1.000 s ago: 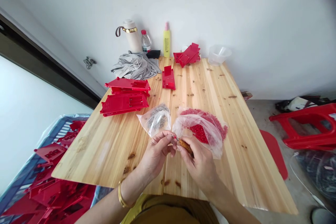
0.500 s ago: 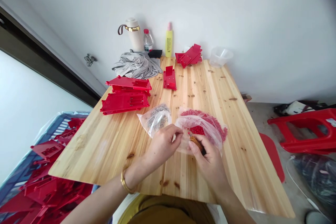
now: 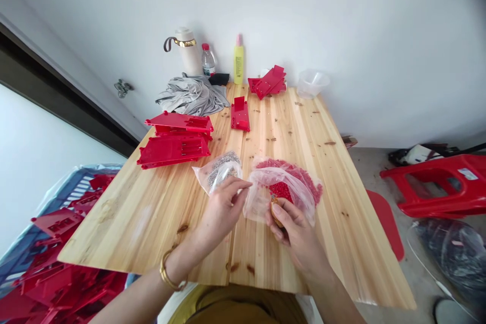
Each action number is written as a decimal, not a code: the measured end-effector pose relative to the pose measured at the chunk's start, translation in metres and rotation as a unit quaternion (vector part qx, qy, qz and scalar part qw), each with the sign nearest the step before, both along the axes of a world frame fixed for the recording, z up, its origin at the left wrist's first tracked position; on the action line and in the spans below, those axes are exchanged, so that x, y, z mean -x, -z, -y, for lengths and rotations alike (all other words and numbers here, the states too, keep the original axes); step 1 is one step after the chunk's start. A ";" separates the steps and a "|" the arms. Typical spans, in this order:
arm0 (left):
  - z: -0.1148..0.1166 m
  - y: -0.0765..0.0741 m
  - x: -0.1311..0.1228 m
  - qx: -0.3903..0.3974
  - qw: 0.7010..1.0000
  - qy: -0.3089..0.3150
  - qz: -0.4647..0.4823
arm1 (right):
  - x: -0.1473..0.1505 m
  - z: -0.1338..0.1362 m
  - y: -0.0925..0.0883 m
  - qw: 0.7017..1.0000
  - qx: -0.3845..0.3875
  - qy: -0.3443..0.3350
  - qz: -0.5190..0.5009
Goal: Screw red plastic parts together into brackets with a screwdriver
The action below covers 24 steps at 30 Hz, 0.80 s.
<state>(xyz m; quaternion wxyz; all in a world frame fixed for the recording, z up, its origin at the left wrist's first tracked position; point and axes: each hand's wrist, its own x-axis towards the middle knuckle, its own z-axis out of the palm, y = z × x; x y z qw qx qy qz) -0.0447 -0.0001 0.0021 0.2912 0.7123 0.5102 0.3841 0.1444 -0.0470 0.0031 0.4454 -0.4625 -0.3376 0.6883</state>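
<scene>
My right hand (image 3: 290, 225) is closed around a small tool (image 3: 278, 211) with a short amber-brown handle and a metal tip pointing up and away. It is in front of a clear plastic bag (image 3: 261, 174) of small red pieces (image 3: 281, 190). My left hand (image 3: 228, 202) has its index finger stretched out and the thumb a little apart below it; nothing shows between them. Those fingertips are by the left edge of the red pieces' bag. Just beyond the left hand lies another clear bag (image 3: 205, 176) of small silvery metal pieces (image 3: 224, 163).
Red plastic panels (image 3: 174, 149) are stacked at the left of the wooden table (image 3: 353, 263). A single panel (image 3: 240, 115) and a pile (image 3: 269, 83) lie farther back. Grey cloth (image 3: 192, 95), a jug (image 3: 189, 53), bottles and a clear tub (image 3: 311, 85) stand along the wall. A blue crate (image 3: 81, 182) holds more panels.
My left hand has moved left and its pinched fingers have parted. The tool in my right hand has turned more upright, and the red bit at its tip no longer shows. The view has shifted slightly.
</scene>
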 end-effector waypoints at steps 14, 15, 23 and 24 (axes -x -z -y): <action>0.017 -0.017 -0.016 0.031 0.976 0.048 0.210 | -0.003 0.016 -0.006 0.980 -0.113 -0.062 0.150; 0.016 -0.017 -0.012 -0.027 0.987 0.044 0.153 | -0.005 0.017 -0.008 0.966 -0.148 -0.055 0.206; 0.014 -0.010 0.000 -0.201 0.976 0.056 -0.059 | -0.007 0.011 -0.019 0.876 -0.286 -0.035 0.386; 0.015 -0.009 -0.001 -0.204 0.975 0.057 -0.068 | -0.007 0.010 -0.018 0.874 -0.288 -0.037 0.389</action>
